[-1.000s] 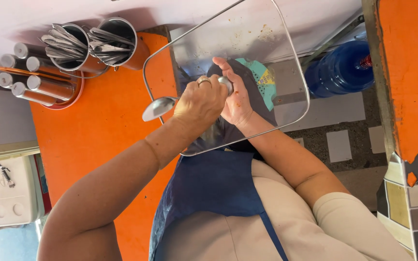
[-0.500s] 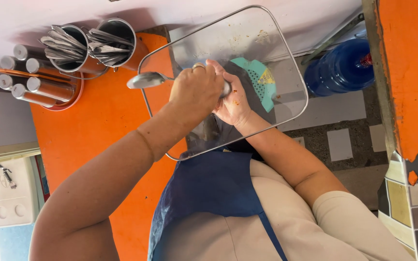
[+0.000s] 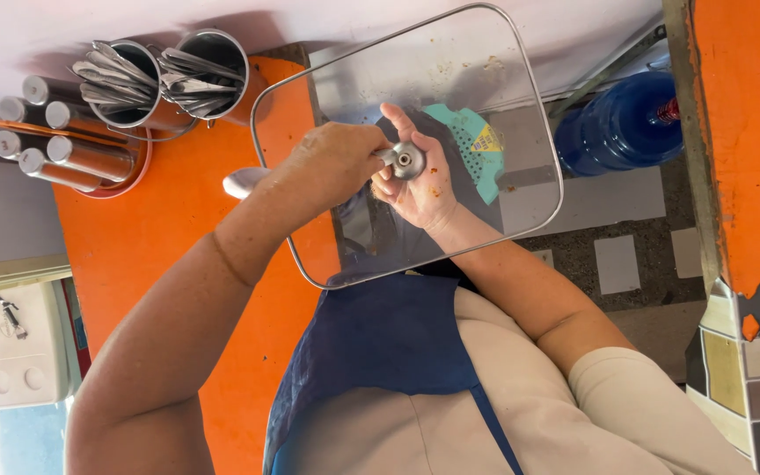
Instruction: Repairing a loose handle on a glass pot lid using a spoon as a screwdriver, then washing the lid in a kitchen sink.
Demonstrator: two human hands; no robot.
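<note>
While both hands [image 3: 415, 180] clamp the glass lid [image 3: 494, 97], two steel cups [image 3: 169, 75] hold cutlery.

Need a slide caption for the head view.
Right hand holds a glass lid; left hand holds spoon at its knob.

Glass lid [image 3: 485, 79]: clear, glossy, smeared with orange-brown specks; thin bright metal rim; polished metal knob fitting [image 3: 408, 159] at centre. Spoon [image 3: 244, 181]: smooth, shiny metal. Two cutlery holders [image 3: 178, 75]: brushed metal, holding gleaming metal utensils. Counter [image 3: 178, 237]: orange, smooth, matt finish. Capped containers [image 3: 59, 145]: dull metallic tops, set in a glossy red plastic tray. Apron [image 3: 380, 352]: dark blue cloth, matt, slightly quilted. Shirt sleeve [image 3: 626, 405]: beige cloth, soft and matt. Bottle [image 3: 617, 127]: translucent blue plastic, glossy. Wall unit [image 3: 10, 343]: white plastic, smooth.
</note>
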